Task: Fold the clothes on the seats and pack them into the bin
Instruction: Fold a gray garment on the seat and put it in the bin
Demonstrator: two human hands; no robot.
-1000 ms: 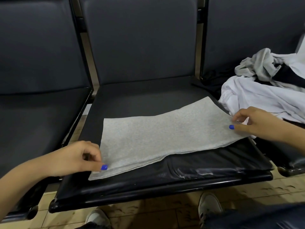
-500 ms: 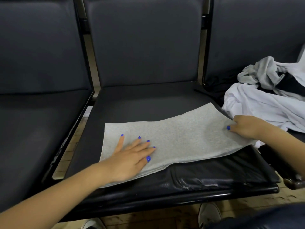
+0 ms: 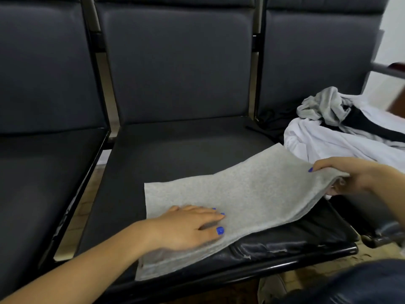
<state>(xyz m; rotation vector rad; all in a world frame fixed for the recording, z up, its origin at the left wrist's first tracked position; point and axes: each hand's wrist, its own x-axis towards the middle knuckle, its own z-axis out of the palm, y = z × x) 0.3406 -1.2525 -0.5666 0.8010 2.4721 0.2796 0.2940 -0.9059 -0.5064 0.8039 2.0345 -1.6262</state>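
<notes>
Grey garment (image 3: 247,194) lies flat on the middle seat (image 3: 175,150), long axis left to right, its right end lifted in the right hand's (image 3: 350,175) pinch while the left hand (image 3: 188,227) presses flat, fingers straight, on its left end.

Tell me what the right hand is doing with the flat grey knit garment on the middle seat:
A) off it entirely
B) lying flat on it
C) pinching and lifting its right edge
C: the right hand pinches the flat grey knit garment's right edge, raised off the seat.
</notes>
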